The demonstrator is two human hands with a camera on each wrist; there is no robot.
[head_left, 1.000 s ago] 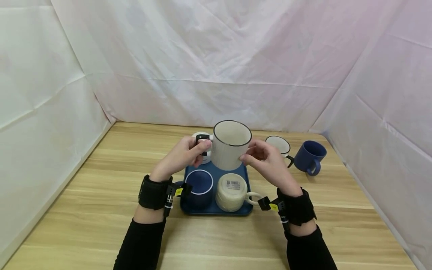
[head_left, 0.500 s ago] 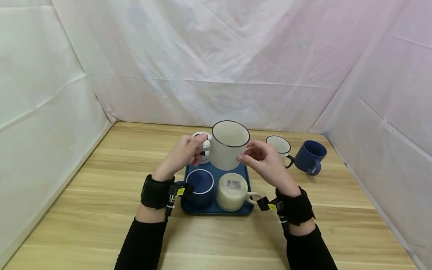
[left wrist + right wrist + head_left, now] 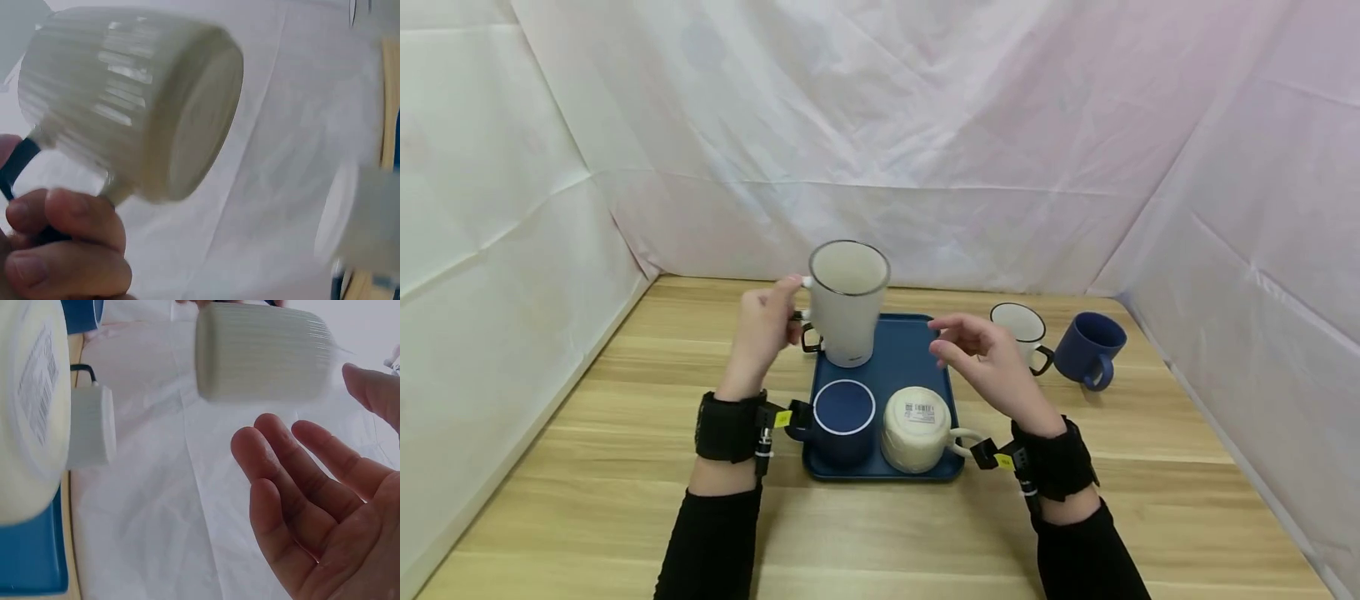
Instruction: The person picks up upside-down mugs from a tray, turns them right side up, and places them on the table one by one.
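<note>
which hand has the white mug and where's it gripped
The left hand holds the white mug by its handle; the right hand is open and holds nothing.

The white mug (image 3: 131,103) is motion-blurred; its handle sits hidden under fingers (image 3: 81,219).

Head view looks forward and down over table (image 3: 625,517); wrist views sit close, both catching white ribbed mug (image 3: 847,302).
</note>
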